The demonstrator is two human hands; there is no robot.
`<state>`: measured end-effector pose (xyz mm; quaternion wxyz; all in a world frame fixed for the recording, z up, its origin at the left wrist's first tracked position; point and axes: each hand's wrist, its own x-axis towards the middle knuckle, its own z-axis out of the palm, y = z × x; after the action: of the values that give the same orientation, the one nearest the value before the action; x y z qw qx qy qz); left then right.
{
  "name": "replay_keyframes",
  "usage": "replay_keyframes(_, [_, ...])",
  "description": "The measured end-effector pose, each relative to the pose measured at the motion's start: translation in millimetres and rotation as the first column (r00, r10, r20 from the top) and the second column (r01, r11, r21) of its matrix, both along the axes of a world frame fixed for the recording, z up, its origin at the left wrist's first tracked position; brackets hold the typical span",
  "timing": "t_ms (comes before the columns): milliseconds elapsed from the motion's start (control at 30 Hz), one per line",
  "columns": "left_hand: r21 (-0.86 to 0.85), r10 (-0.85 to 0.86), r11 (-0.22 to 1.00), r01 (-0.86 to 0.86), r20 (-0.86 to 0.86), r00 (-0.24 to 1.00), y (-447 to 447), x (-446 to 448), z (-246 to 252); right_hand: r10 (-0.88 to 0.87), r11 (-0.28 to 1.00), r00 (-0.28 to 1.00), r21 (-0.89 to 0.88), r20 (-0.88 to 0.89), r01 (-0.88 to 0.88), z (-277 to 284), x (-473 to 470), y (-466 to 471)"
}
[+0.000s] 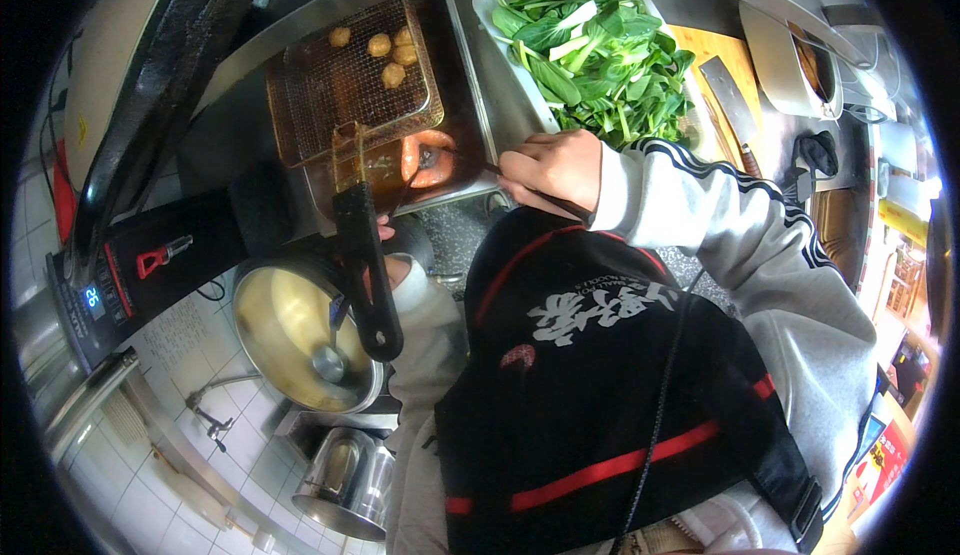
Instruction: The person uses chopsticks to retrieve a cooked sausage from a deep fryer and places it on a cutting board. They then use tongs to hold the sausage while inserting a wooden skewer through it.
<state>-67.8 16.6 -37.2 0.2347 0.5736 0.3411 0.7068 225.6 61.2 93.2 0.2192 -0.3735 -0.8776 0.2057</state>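
My right hand [551, 176] grips a dark chopstick-like stick [491, 168], which slants over the fryer's near side. Its far end reaches reddish sausages [429, 177] clustered in the brown oil, around a dark spot I cannot make out. My left hand [391, 266] is partly hidden behind the black handle [367, 277] of a wire fryer basket [352, 82]. From its fingers a thin dark stick [405, 193] appears to run towards the same sausages. Several round golden balls [379, 46] sit in the basket, its rim just beyond the sausages.
A white plastic basket [517, 82] heaped with green leafy vegetables [600, 60] stands right of the fryer. Further right, a cleaver [729, 101] lies on a wooden cutting board [686, 39]. At left are a large pot [281, 307] with a ladle [328, 362] and a control panel [105, 307].
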Motion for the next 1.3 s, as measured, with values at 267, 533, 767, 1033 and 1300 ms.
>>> replay_keyframes(267, [0.008, 0.066, 0.998, -0.065, -0.154, 0.986, -4.4, 4.3, 13.4, -0.002, 1.0, 1.0, -0.031, -0.005, 0.002, 4.0, 6.5, -3.8])
replay_keyframes(533, [0.089, 0.084, 0.993, -0.076, -0.091, 0.992, -5.1, 5.7, 7.6, -0.007, 1.0, 0.999, -0.029, 0.052, 0.009, -0.3, 11.1, -1.4])
replay_keyframes(767, [0.071, 0.012, 0.997, -0.005, -0.103, 0.995, -4.4, -0.6, 9.5, 0.001, 0.997, 0.998, -0.083, 0.067, 0.005, 2.0, 14.5, 0.3])
replay_keyframes(1033, [0.0, 0.029, 1.0, -0.029, -0.083, 0.996, -4.7, -0.8, 10.4, -0.002, 0.994, 0.998, -0.112, 0.068, 0.01, 3.2, 16.0, 1.7])
replay_keyframes(1300, [0.056, 0.021, 0.998, -0.015, -0.103, 0.994, -1.6, -3.2, 5.5, -0.029, 0.991, 0.996, -0.126, 0.087, 0.04, 1.9, 15.4, 2.5])
